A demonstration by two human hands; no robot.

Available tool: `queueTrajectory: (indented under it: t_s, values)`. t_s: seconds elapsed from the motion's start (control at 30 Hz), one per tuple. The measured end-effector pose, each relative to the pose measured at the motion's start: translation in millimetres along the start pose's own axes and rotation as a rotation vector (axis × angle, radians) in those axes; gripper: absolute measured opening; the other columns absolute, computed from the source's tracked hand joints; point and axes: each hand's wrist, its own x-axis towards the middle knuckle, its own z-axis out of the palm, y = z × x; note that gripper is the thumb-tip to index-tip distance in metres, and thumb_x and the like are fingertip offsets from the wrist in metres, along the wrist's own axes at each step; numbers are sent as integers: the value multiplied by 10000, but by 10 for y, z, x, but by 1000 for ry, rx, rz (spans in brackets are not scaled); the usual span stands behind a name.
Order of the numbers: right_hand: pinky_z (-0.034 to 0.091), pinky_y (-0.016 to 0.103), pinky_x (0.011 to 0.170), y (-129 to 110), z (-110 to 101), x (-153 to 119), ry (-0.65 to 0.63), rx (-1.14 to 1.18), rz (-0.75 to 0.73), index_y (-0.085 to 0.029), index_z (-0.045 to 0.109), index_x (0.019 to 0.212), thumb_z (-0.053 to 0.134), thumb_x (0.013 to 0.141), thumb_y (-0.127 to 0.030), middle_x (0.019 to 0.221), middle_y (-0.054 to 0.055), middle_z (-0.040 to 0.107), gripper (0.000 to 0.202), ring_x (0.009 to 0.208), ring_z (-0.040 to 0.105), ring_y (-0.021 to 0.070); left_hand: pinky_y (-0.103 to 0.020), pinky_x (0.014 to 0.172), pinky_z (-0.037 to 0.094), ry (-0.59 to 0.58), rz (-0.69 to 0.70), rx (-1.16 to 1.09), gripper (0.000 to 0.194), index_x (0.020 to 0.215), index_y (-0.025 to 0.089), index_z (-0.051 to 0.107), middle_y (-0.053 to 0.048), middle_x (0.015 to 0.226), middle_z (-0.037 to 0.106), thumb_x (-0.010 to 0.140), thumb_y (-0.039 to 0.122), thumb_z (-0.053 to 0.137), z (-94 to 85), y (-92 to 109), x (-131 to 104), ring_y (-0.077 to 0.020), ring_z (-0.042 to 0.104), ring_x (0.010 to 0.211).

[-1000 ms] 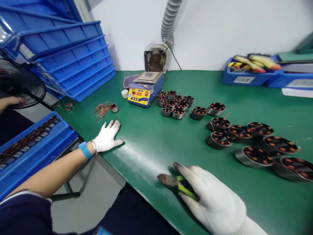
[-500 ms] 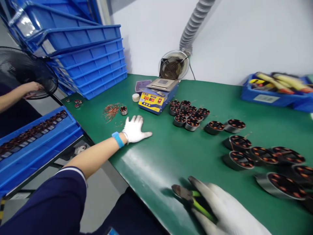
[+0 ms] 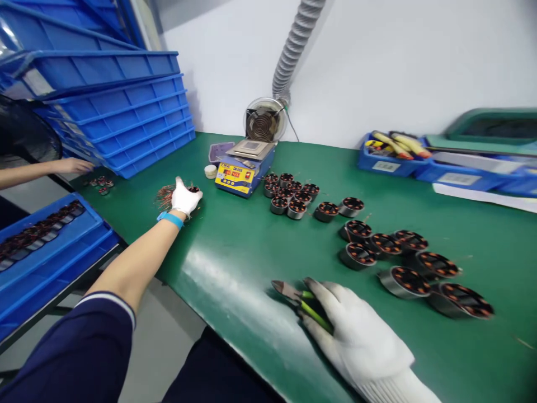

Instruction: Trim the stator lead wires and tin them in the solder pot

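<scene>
My left hand [image 3: 185, 199], in a white glove, reaches to the far left of the green table, fingers and thumb closed about a small motor stator [image 3: 193, 189]; the glove covers most of it. Thin copper wire clippings [image 3: 165, 196] lie beside that hand. My right hand [image 3: 356, 330], also gloved, is closed around green-handled cutting pliers [image 3: 314, 313] low over the near part of the table. Their dark jaws point left. Several stators wound with copper [image 3: 405, 281] stand on the table beyond and to the right of the pliers.
A blue and yellow heating device [image 3: 235, 178] sits at the back, with a round fume duct [image 3: 262, 123] behind. Blue crates [image 3: 126, 123] are stacked at left. A co-worker's hand [image 3: 73, 165] is near small parts. Blue bins [image 3: 386, 166] hold tools at the back right.
My left hand has moved away from me to the stator beside the clippings, and its spread fingers have closed in. The right hand still holds the pliers. The view has turned right.
</scene>
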Motion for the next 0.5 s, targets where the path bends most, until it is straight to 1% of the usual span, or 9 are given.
queueTrajectory:
  t_s: [0.03, 0.1, 0.17, 0.23, 0.3, 0.33, 0.4, 0.47, 0.5]
  values:
    - [573, 368, 689, -1, -38, 11, -26, -31, 27, -122, 608, 1181, 545, 899, -302, 975, 144, 672, 341, 810, 661, 251, -396, 968, 507, -36, 56, -43, 1056, 1557, 21, 150, -219, 1210, 679, 742, 363, 728, 23, 46, -106, -301, 664, 1124]
    - [548, 379, 709, -33, -155, 39, -141, -65, 72, -134, 642, 1136, 570, 909, -355, 1011, 146, 664, 325, 836, 644, 256, -323, 918, 536, -162, 204, -148, 1097, 1571, 51, 105, -143, 1161, 704, 729, 364, 736, 70, 156, -433, -227, 696, 1022]
    - [517, 385, 740, -101, -308, 86, -317, -52, 94, -155, 672, 1097, 619, 891, -419, 1027, 134, 657, 340, 866, 626, 261, -329, 877, 558, -370, 408, -287, 1160, 1580, 67, 67, -120, 1133, 706, 694, 373, 751, 98, 288, -828, -215, 707, 941]
    - [488, 387, 777, -186, -466, 155, -475, 5, 111, -156, 696, 1065, 694, 820, -533, 1026, 130, 654, 450, 903, 613, 271, -356, 882, 560, -570, 588, -275, 1127, 1585, 91, 118, -97, 1089, 716, 679, 349, 738, 107, 428, -1169, -221, 704, 911]
    - [466, 361, 796, -265, -596, 241, -567, 97, 185, -154, 699, 1079, 717, 768, -621, 1038, 122, 655, 562, 936, 615, 265, -377, 905, 552, -732, 744, -221, 1066, 1578, 85, 174, -92, 1061, 723, 679, 307, 703, 127, 555, -1388, -232, 699, 923]
    - [454, 340, 786, -296, -644, 290, -585, 138, 265, -166, 689, 1120, 694, 792, -625, 1067, 112, 658, 564, 954, 621, 256, -385, 918, 548, -792, 798, -207, 1046, 1576, 79, 187, -93, 1058, 723, 682, 294, 687, 150, 605, -1452, -237, 696, 936]
    - [424, 298, 733, -331, -692, 403, -569, 203, 465, -212, 660, 1198, 632, 862, -589, 1137, 83, 664, 505, 988, 632, 233, -403, 942, 542, -861, 830, -224, 1070, 1577, 77, 180, -106, 1101, 711, 669, 307, 697, 218, 669, -1517, -247, 691, 971]
    - [391, 277, 683, -325, -658, 544, -538, 251, 654, -249, 647, 1225, 602, 886, -574, 1174, 59, 674, 472, 1003, 637, 225, -420, 940, 550, -880, 770, -278, 1145, 1577, 88, 178, -120, 1158, 686, 627, 369, 753, 292, 683, -1544, -256, 688, 980]
    - [379, 274, 672, -309, -609, 623, -530, 276, 716, -256, 653, 1210, 603, 875, -589, 1163, 53, 685, 476, 996, 638, 228, -424, 920, 561, -869, 719, -312, 1167, 1571, 90, 201, -124, 1166, 678, 604, 402, 775, 322, 675, -1555, -257, 689, 962]
